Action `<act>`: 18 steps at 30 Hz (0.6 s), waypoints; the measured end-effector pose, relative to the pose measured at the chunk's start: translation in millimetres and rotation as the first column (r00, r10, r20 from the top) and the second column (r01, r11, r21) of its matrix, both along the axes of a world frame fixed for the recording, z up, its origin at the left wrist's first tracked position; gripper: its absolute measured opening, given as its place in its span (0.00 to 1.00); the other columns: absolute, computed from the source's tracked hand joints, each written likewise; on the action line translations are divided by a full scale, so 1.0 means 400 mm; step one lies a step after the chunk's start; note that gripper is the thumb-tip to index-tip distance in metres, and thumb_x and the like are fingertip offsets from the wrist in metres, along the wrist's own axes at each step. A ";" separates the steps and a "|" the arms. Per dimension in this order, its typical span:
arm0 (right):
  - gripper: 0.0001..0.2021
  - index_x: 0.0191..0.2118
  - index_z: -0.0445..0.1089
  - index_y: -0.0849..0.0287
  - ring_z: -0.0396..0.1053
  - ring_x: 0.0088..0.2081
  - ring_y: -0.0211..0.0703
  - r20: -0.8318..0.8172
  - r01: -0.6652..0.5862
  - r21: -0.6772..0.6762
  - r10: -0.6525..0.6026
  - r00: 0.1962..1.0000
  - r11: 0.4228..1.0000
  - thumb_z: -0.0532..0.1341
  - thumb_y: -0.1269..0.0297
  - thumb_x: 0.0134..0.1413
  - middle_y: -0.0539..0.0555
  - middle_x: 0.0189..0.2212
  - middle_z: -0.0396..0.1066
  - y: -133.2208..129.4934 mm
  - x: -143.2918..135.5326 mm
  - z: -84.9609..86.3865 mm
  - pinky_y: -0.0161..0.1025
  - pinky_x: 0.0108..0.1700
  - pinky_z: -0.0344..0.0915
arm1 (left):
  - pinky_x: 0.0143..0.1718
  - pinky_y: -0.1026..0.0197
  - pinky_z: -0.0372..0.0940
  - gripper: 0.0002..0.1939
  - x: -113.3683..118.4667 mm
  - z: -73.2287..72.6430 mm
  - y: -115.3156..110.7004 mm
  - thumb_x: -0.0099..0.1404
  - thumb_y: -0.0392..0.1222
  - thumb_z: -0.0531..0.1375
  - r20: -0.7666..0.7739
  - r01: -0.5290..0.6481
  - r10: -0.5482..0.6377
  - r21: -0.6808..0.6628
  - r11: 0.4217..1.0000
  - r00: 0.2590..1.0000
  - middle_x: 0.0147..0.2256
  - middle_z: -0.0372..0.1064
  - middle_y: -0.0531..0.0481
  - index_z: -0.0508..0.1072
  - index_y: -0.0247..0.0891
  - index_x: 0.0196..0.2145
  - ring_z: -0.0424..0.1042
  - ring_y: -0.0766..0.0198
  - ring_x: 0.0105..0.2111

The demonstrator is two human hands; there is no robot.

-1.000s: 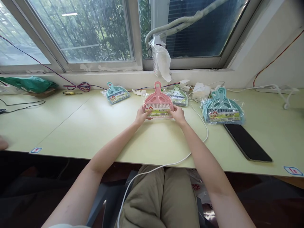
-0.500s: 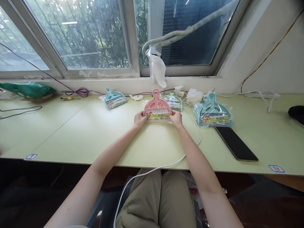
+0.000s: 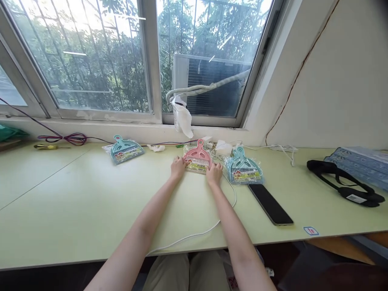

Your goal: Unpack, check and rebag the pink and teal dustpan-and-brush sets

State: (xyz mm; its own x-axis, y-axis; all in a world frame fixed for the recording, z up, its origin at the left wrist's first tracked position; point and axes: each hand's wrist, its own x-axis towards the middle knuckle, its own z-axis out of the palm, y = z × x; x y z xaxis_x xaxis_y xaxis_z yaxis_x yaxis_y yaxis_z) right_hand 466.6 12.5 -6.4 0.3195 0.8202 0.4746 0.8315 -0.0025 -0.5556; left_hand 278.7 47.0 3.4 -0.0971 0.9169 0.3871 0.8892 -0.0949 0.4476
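The pink dustpan set [image 3: 197, 155], wrapped in clear film, sits at the far part of the tabletop [image 3: 100, 210], its handle pointing to 12 o'clock. The left hand [image 3: 178, 167] has its fingers clamped on the set's lower edge at 8 o'clock, and the right hand [image 3: 214, 173] has its fingers clamped on the edge at 4 o'clock; whether the set's underside fully touches the surface, I cannot tell.

The likeliest trouble is slipping. The film looks slick and loose, so a light pinch could slide on the wrapper rather than hold the plastic inside — and uneven pressure from the two sides could twist the set or tear the film.

Room is tight at 3 o'clock, where the stack of teal dustpan sets [image 3: 244, 167] stands just beside the right hand. A sideways drift that way could knock the pile askew or snag one wrapper on another.

The white cable [image 3: 197, 234] passes by the right wrist and under the forearm, then runs toward 7 o'clock; an arm drawn back could drag it. The phone [image 3: 270, 204], at 4 o'clock, might be nudged by a wide swing of that elbow.
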 end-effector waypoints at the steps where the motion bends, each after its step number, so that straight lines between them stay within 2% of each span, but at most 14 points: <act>1: 0.16 0.46 0.75 0.63 0.59 0.57 0.65 0.003 0.000 0.000 0.000 1.000 1.000 0.58 0.62 0.56 0.71 0.53 0.65 0.008 -0.002 0.000 0.56 0.54 0.61 | 0.43 0.56 0.63 0.16 0.003 0.001 0.005 0.68 0.53 0.57 -0.031 -0.011 0.012 0.011 1.000 0.999 0.46 0.66 0.39 0.72 0.37 0.41 0.66 0.51 0.50; 6: 0.16 0.47 0.74 0.63 0.52 0.62 0.66 -0.016 0.036 -0.012 -0.036 0.999 0.999 0.57 0.63 0.57 0.71 0.61 0.58 0.047 -0.003 0.003 0.60 0.55 0.58 | 0.49 0.51 0.60 0.18 0.016 0.005 0.022 0.67 0.54 0.58 -0.137 -0.027 0.039 0.088 0.996 0.990 0.47 0.66 0.37 0.73 0.36 0.45 0.63 0.48 0.51; 12: 0.17 0.50 0.73 0.62 0.51 0.63 0.64 -0.025 0.111 -0.053 -0.112 0.993 0.992 0.58 0.60 0.58 0.69 0.63 0.55 0.072 0.006 -0.010 0.59 0.56 0.59 | 0.52 0.49 0.58 0.26 0.020 -0.004 0.024 0.66 0.53 0.60 -0.055 -0.002 0.012 0.171 0.985 0.998 0.54 0.63 0.36 0.65 0.41 0.57 0.61 0.46 0.56; 15: 0.21 0.55 0.68 0.60 0.48 0.65 0.63 0.004 0.115 -0.033 -0.115 0.993 0.993 0.57 0.60 0.58 0.68 0.64 0.52 0.076 0.003 -0.019 0.59 0.56 0.58 | 0.53 0.49 0.58 0.24 0.023 -0.001 0.011 0.66 0.47 0.60 -0.101 0.072 -0.056 0.167 0.983 0.993 0.54 0.63 0.37 0.64 0.41 0.57 0.62 0.48 0.54; 18: 0.25 0.61 0.61 0.59 0.46 0.66 0.62 0.037 0.122 0.004 -0.122 0.992 0.993 0.56 0.63 0.58 0.67 0.66 0.50 0.078 -0.004 -0.025 0.60 0.58 0.57 | 0.52 0.50 0.59 0.16 0.031 0.006 -0.003 0.67 0.37 0.56 -0.212 0.226 -0.187 0.178 0.958 0.959 0.51 0.66 0.39 0.68 0.40 0.52 0.64 0.51 0.52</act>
State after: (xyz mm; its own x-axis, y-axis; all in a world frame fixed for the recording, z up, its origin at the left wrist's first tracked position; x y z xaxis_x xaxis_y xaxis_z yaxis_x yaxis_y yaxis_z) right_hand 465.0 43.7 -16.4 0.3990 0.7755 0.4893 0.8451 -0.1040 -0.5243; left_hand 291.3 45.9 5.8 0.1798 0.8119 0.5554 0.9075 -0.3548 0.2249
